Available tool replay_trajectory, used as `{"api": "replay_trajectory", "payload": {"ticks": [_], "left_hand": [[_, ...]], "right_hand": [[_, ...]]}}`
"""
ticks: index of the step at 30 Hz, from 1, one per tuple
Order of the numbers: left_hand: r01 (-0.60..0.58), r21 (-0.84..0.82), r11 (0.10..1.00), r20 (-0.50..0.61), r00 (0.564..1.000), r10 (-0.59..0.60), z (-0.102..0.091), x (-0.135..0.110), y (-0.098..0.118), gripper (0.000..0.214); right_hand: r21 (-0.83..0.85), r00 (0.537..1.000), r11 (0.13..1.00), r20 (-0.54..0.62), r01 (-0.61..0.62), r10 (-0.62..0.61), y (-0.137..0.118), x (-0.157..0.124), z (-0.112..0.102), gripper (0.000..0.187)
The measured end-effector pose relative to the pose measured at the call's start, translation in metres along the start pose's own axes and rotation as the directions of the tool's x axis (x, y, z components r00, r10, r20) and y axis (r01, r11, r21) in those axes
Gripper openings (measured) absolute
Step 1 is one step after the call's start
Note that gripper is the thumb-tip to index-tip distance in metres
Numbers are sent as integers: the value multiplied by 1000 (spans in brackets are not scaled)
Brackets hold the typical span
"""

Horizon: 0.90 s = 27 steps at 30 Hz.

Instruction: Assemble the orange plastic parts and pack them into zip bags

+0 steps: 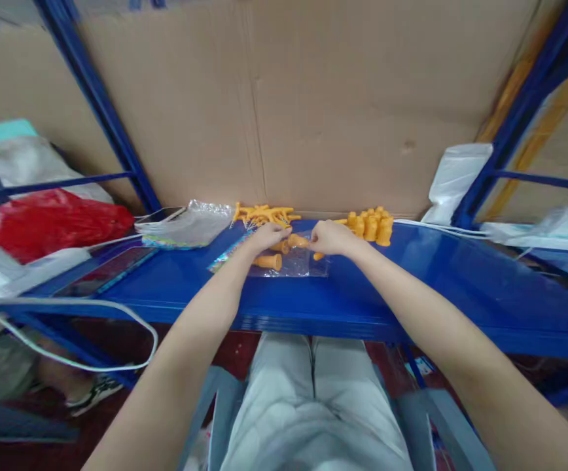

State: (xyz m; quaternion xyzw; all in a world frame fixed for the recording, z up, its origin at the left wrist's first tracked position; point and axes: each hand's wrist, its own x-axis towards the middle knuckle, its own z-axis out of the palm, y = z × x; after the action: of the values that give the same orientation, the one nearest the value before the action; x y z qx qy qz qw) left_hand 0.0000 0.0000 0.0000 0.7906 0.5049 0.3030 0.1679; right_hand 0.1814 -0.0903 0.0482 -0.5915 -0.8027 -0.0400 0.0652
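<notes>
A clear plastic bag (pixel 302 268) lies flat on the blue table in front of me, with several orange plastic pieces on or inside it; I cannot tell which. One flared orange piece (pixel 268 261) is near its left side. My left hand (pixel 270 236) rests at the bag's upper left, fingers drawn together; whatever they grip is hidden. Close by on the right, my right hand (pixel 332 237) is closed in a pinch beside another orange piece (pixel 298 241). A thin orange part (pixel 318 256) shows just under it, and what the fingers hold is unclear.
Behind my left hand is a pile of branching orange pieces (pixel 267 214). Upright orange pieces (pixel 371 227) stand grouped at the right. Plastic bags (pixel 200 222) and a dark tablet-like slab (pixel 107 271) lie left. A white cable (pixel 151 340) loops off the table's front edge.
</notes>
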Motion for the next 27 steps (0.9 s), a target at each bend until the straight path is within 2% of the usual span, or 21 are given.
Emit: {"api": "replay_trajectory", "payload": {"ticks": [5, 11, 17, 23, 27], "left_hand": [[-69, -17, 997, 23, 997, 70, 3, 1, -2, 20], [-167, -62, 984, -52, 985, 164, 4, 2, -1, 11], [-144, -15, 990, -117, 983, 141, 6, 4, -3, 17], [-90, -2, 996, -169, 982, 88, 7, -1, 8, 19], [-138, -1, 990, -195, 971, 135, 7, 0, 10, 18]], "right_hand": [[9, 997, 999, -60, -48, 49, 1, 0, 0, 27], [25, 993, 997, -97, -68, 70, 1, 2, 3, 33], [19, 992, 996, -84, -88, 90, 0, 4, 6, 30], [41, 991, 994, -88, -97, 100, 0, 4, 6, 31], [52, 990, 996, -117, -71, 76, 1, 4, 6, 32]]}}
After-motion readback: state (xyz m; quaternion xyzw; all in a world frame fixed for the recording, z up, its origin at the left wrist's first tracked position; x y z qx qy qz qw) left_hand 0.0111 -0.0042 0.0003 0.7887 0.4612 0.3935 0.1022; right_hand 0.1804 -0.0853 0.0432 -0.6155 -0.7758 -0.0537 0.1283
